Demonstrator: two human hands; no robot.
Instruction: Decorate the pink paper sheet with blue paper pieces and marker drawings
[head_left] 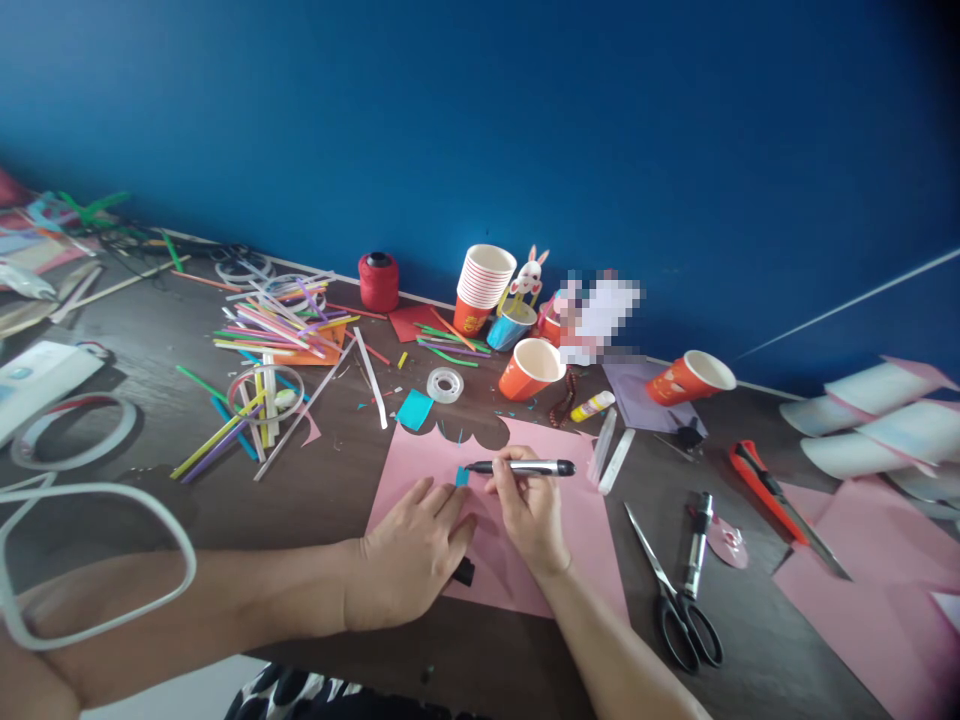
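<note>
A black-and-silver marker (525, 467) is gripped in my right hand (529, 515), its tip at the upper edge of a small blue paper piece (462, 477). My left hand (416, 550) lies palm down, its fingers resting flat, with the fingertips at the lower edge of that blue piece. Both hands are over a pink paper sheet (585, 560) with a scalloped top edge. A small black object (464, 571), perhaps the marker's cap, partly shows beside my left thumb. What lies under my left palm is hidden.
Scissors (679, 605), another marker (699, 545) and a red utility knife (780, 500) lie to the right. Behind the sheet are clear tape (445, 385), a glue stick (592, 405) and orange paper cups (531, 368). Colourful strips (281, 325) and a white cable (97, 490) are left.
</note>
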